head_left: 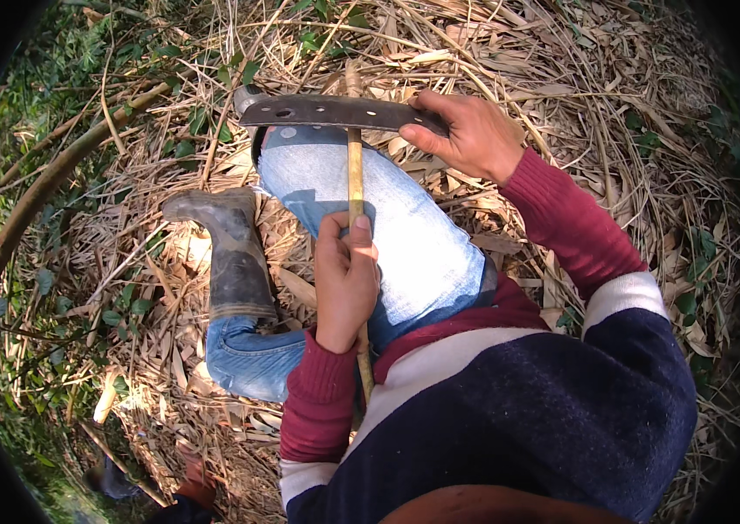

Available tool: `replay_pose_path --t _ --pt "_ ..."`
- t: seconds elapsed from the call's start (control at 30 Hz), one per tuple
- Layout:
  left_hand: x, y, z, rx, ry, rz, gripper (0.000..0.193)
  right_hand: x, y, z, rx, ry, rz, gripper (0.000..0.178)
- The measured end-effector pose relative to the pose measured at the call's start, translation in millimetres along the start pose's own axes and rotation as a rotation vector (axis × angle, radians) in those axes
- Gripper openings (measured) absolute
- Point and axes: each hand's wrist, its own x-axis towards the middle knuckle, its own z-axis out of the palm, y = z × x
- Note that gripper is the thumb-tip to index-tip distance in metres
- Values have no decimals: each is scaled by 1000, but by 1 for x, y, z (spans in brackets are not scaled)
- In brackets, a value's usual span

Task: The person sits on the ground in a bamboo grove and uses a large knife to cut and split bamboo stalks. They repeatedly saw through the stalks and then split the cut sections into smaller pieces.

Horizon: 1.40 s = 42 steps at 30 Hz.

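Left hand (345, 279): fingers closed round stick (355, 175).
Right hand (470, 133): fingers clamp blade (326, 111), crossing stick beyond left fingertips.
Risk: blade slipping toward knee (326, 166) or thumb.

Bare ground (614, 79) buried under dry bamboo leaves (509, 44) and straw-coloured stalks. Green weeds (64, 61) creeping in along the left edge. Curved bamboo pole (29, 205) lying across that side; rubber boot (234, 253) planted mid-litter.

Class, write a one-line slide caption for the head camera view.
Left hand grips a thin bamboo stick over a raised knee while right hand lays a dark machete blade across it.
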Motion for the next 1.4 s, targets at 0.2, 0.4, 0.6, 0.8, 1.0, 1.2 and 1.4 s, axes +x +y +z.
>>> replay_pose_path --t 0.2,0.4,0.6,0.8,1.0,1.2,1.4 --pt "5 -7 -1 85 3 67 25 10 -13 -14 -94 -79 18 66" --pt "6 -11 -2 149 -1 107 24 16 -19 -16 -138 -127 40 68" --pt "9 -13 1 262 26 150 22 34 -19 -8 -119 -129 28 75" --pt "15 -14 0 318 80 273 22 37 -24 18 12 -45 20 74" --pt "2 3 -4 41 0 -3 25 31 -1 36 546 -73 186 90" --pt "7 4 -13 -230 -133 -111 27 26 -2 14 607 -97 241 91" --pt "5 3 -19 -256 -191 -130 30 17 -3 1 34 -37 -7 61"
